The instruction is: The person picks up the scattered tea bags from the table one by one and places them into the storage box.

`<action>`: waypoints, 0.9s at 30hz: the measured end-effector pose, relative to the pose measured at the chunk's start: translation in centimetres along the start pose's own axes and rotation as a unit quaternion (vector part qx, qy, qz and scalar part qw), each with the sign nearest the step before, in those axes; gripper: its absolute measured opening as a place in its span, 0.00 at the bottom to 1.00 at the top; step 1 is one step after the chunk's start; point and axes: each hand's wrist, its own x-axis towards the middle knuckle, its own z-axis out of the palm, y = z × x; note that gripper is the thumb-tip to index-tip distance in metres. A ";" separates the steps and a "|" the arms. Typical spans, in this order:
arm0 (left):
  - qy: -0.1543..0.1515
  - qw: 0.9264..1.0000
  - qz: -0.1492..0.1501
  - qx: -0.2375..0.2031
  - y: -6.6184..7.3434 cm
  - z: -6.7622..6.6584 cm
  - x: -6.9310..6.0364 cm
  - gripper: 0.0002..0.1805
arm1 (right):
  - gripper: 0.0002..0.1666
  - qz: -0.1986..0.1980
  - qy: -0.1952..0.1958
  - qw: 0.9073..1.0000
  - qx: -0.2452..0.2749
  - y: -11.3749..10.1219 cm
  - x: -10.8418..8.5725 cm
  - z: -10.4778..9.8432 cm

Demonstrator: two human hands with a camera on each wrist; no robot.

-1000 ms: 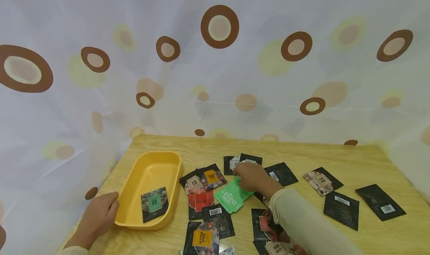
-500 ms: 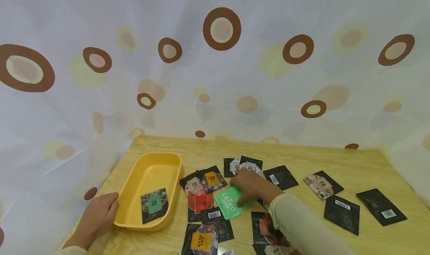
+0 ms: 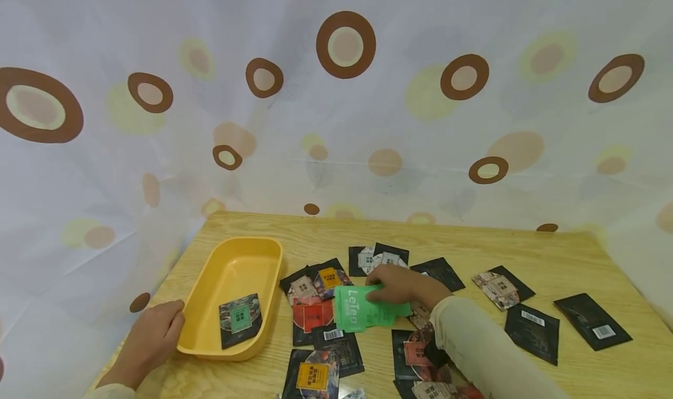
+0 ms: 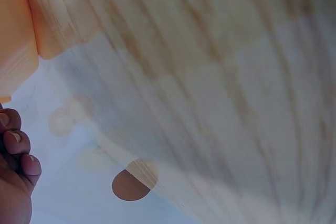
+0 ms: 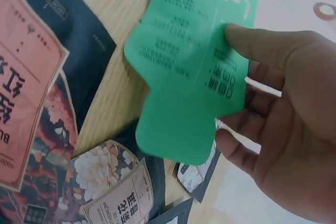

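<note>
In the head view my right hand (image 3: 402, 285) pinches a flat green LeTea card (image 3: 363, 308) above the packets. The right wrist view shows my thumb on the printed face of the card (image 5: 184, 61) and the fingers behind it. My left hand (image 3: 152, 337) is at the near left rim of a yellow plastic tray (image 3: 231, 350), seeming to hold it there. Its curled fingers (image 4: 16, 142) appear just under the tray rim in the left wrist view; the thumb is hidden there. One black tea packet with a green label (image 3: 240, 320) lies in the tray.
Several dark tea packets are spread over the wooden table, including a red-labelled one (image 3: 312, 317), an orange-labelled one (image 3: 312, 375) and barcode-side-up ones (image 3: 593, 322) at the right. A spotted white curtain (image 3: 347, 124) hangs behind the table.
My right hand first let go of the green card, spread its fingers over it, then pinched it again. The card now sits turned and appears lifted. The left hand has stayed at the tray.
</note>
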 end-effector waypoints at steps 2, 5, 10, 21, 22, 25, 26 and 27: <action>-0.008 1.000 -0.006 -0.002 0.1 0.0 0.1 0.21 | 0.18 -0.023 -0.011 0.999 0.041 0.1 -0.1 -0.3; -0.017 1.000 -0.015 -0.004 0.2 0.0 0.1 0.21 | 0.20 -0.049 -0.012 0.995 0.084 0.4 -0.2 -0.6; -0.019 1.000 -0.016 0.004 0.4 0.1 0.0 0.21 | 0.21 -0.056 0.020 0.988 0.141 0.4 -0.1 -0.9; -0.022 1.000 -0.014 0.005 0.5 0.2 0.1 0.21 | 0.14 0.020 0.092 0.947 0.306 -3.8 1.8 -0.9; -0.021 1.000 -0.014 0.006 0.4 0.2 0.1 0.21 | 0.14 0.025 0.096 0.942 0.321 -4.4 2.1 -0.8; -0.016 1.000 -0.015 0.002 0.4 0.1 0.0 0.21 | 0.15 0.030 0.101 0.927 0.359 -6.3 3.6 -0.3; -0.013 1.000 -0.014 0.002 0.4 0.0 0.0 0.21 | 0.15 0.032 0.102 0.923 0.370 -6.9 4.1 0.0; -0.010 1.000 -0.014 0.003 0.4 0.0 0.0 0.21 | 0.15 0.034 0.101 0.920 0.378 -7.6 4.6 0.1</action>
